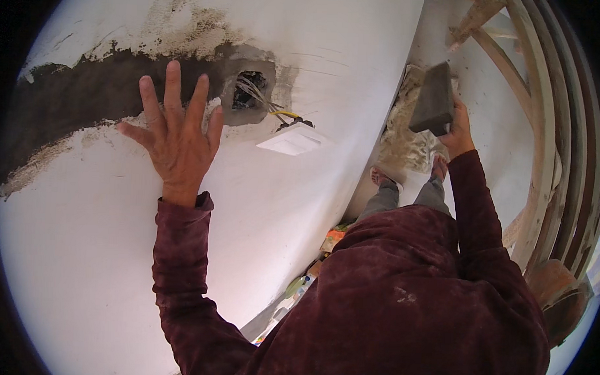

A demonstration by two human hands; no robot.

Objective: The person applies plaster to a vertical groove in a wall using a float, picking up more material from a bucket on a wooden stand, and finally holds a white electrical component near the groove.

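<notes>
My left hand (177,140) is open, its fingers spread over the wall along the lower edge of a dark grey band of mortar (119,75). Just right of its fingertips is a square socket box (249,92) set into the wall, with grey mortar around it. Several wires (266,104), one of them yellow, come out of the box to a white switch or socket plate (292,139), which hangs loose below. Away from the wall, my right hand (458,130) grips a thick dark grey rectangular block (435,99) by its side; the fingers behind it are hidden.
The white wall (265,232) fills the left. A crumpled, mortar-stained sheet (404,135) lies on the floor by my feet (385,178). Curved-looking wooden beams (543,130) stand along the right side. Coloured odds and ends (331,240) lie at the wall's foot.
</notes>
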